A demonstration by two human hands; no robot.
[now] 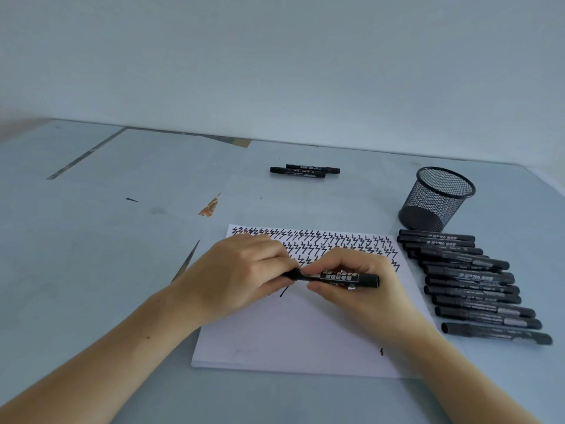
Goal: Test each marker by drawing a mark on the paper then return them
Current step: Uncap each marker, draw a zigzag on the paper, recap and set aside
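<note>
Over the white paper [293, 332] I hold one black marker [345, 278] level between both hands. My left hand [241, 273] grips its left end, where the cap sits; my right hand [357, 289] pinches the labelled barrel. The paper's upper part is filled with rows of black zigzag marks [321, 240]. A row of several black markers [470, 283] lies on the table right of the paper. Two more markers [305, 171] lie side by side farther back.
A black mesh pen cup [437, 198] stands upright at the back right, behind the marker row. The grey table [107, 240] has worn patches and a torn spot [209, 206] left of the paper. A pale wall runs behind.
</note>
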